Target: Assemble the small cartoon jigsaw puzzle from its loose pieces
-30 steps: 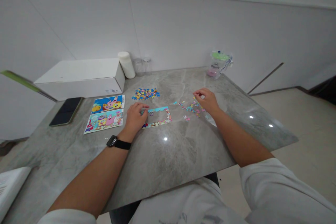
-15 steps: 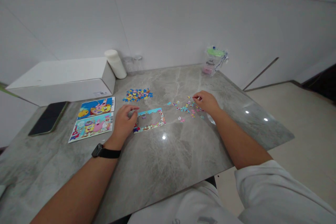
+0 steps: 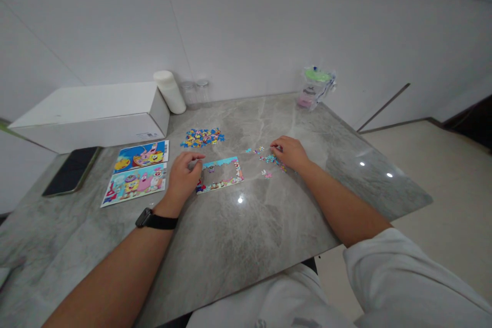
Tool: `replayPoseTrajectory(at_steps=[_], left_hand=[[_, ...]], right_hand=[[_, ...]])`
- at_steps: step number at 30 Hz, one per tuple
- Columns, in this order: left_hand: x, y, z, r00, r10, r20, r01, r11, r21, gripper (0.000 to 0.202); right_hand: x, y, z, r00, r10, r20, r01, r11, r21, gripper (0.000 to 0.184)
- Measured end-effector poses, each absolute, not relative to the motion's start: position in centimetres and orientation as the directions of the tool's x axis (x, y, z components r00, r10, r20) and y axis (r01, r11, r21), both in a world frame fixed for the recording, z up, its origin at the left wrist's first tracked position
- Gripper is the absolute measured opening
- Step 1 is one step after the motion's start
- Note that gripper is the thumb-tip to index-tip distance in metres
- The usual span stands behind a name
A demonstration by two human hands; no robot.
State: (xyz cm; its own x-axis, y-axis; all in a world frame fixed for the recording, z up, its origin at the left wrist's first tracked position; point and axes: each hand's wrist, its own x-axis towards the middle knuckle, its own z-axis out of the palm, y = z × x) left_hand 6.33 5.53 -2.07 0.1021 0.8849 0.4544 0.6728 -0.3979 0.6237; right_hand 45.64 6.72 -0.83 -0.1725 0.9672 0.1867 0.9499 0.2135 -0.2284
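A partly joined jigsaw puzzle (image 3: 221, 184) lies on the grey table, its border put together around a bare middle. My left hand (image 3: 183, 177) rests at its left edge, thumb and forefinger apart, holding nothing. To the right, loose puzzle pieces (image 3: 266, 175) are scattered on the tabletop. Over them is my right hand (image 3: 292, 154), fingertips pinched together; whatever they hold, if anything, is too small to make out. Two picture cards (image 3: 134, 184) with cartoon figures lie left of my left hand. A heap of blue and yellow puzzle pieces (image 3: 203, 137) sits beyond the puzzle.
A black phone (image 3: 72, 170) lies at the left before a white box (image 3: 84, 107). Beside the box stand a white bottle (image 3: 169, 93) and two clear glasses (image 3: 196, 93) against the wall. A plastic bag with green and pink contents (image 3: 314, 88) stands at the back right.
My right hand has moved a little to the left across the loose pieces, its fingers still pinched. My left hand stays at the puzzle's left edge.
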Motion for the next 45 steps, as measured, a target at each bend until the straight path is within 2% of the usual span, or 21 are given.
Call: replayPoseTrajectory(at_steps=[6,16,20,25,30,38,45], left_hand=[[6.4,5.5,-2.1,0.092,0.891,0.445,0.675,-0.384,0.63,0.022],[6.3,5.8,-2.3,0.068,0.882,0.467,0.652,-0.394,0.648,0.021],[6.5,5.7,-2.1,0.079,0.88,0.468,0.64,-0.405,0.654,0.021],[6.6,5.7,-2.0,0.085,0.886,0.456,0.646,-0.398,0.652,0.02],[6.6,5.7,-2.0,0.078,0.883,0.462,0.648,-0.397,0.65,0.02],[6.5,5.7,-2.1,0.089,0.877,0.472,0.663,-0.406,0.629,0.022],[6.5,5.6,-1.8,0.112,0.879,0.464,0.669,-0.412,0.618,0.022]], right_hand=[[43.4,8.0,-0.4,-0.213,0.969,0.125,0.951,0.235,-0.201,0.026],[42.6,12.6,0.5,-0.256,0.958,-0.132,0.963,0.241,-0.118,0.02],[43.1,13.8,0.9,-0.241,0.946,-0.215,0.968,0.218,-0.124,0.018],[43.4,14.3,1.1,-0.171,0.96,-0.22,0.984,0.156,-0.083,0.014],[43.6,14.2,1.1,-0.167,0.97,-0.175,0.986,0.163,-0.037,0.025],[47.8,13.6,3.5,-0.117,0.99,-0.079,0.989,0.109,-0.099,0.021],[51.2,11.0,3.2,-0.145,0.967,-0.207,0.985,0.122,-0.118,0.021]])
